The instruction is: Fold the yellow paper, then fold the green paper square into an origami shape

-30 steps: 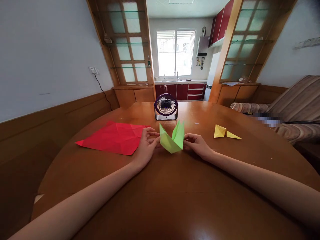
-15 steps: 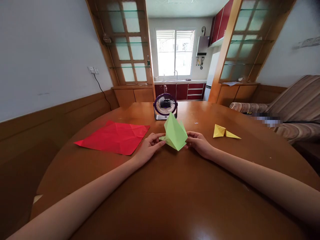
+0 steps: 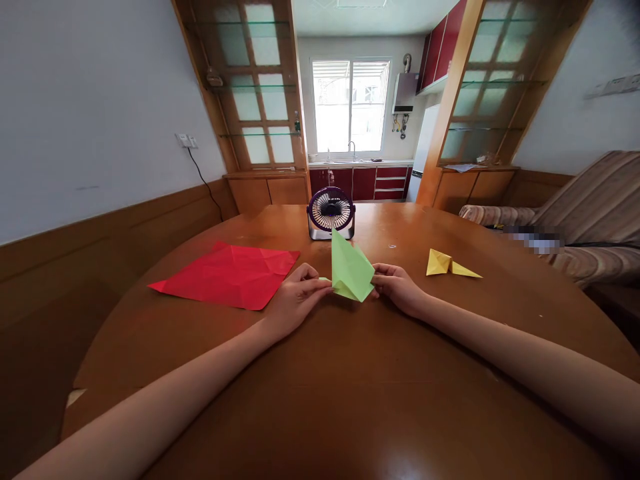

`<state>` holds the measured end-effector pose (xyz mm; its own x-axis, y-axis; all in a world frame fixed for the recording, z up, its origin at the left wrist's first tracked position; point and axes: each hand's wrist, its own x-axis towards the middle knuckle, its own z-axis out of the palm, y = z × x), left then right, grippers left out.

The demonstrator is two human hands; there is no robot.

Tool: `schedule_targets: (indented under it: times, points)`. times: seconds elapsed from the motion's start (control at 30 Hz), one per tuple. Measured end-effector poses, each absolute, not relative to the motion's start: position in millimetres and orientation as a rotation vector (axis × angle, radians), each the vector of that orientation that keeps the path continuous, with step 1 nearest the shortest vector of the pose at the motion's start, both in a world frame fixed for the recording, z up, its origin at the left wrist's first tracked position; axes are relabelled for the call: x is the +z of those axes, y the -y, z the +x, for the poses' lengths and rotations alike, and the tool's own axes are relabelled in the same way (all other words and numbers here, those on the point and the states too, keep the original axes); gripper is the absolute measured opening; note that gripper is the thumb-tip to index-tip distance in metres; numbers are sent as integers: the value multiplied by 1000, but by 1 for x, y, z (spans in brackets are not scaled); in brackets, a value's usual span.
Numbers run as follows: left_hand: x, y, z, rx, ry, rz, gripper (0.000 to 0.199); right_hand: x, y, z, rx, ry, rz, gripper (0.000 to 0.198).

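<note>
A folded sheet of light green origami paper stands between my two hands, one pointed flap rising at its top. My left hand pinches its lower left edge between thumb and fingers. On the other side, my right hand grips the right edge, with some fingertips hidden behind the paper. Left of my left hand lies a creased red sheet of paper, spread nearly flat. A small folded yellow paper piece with a long point rests to the right, beyond my right hand.
The brown wooden table carries all the paper. A small purple desk fan stands just behind the green paper. A striped armchair is at the right, and a wall socket with a cable at the left.
The green paper's upper flap has shifted left and its open front has narrowed. My left hand has turned slightly and closed on the left edge; my right hand has stayed nearly still.
</note>
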<state>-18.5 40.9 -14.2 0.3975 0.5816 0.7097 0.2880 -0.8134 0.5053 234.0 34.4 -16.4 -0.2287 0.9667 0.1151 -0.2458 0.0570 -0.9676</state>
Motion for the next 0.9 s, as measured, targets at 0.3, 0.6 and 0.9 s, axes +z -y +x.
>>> schedule_targets:
  times: [0.3, 0.6, 0.9]
  points:
    - [-10, -40, -20, 1400, -747, 2287, 15, -13, -35, 237, 1428, 1263, -862, 30]
    - [-8, -40, -20, 1390, -734, 2233, 13, -16, -37, 237, 1434, 1230, -834, 29]
    - [-9, -31, -12, 1237, -968, 2075, 25, -15, -26, 232, 1094, 1440, -857, 29]
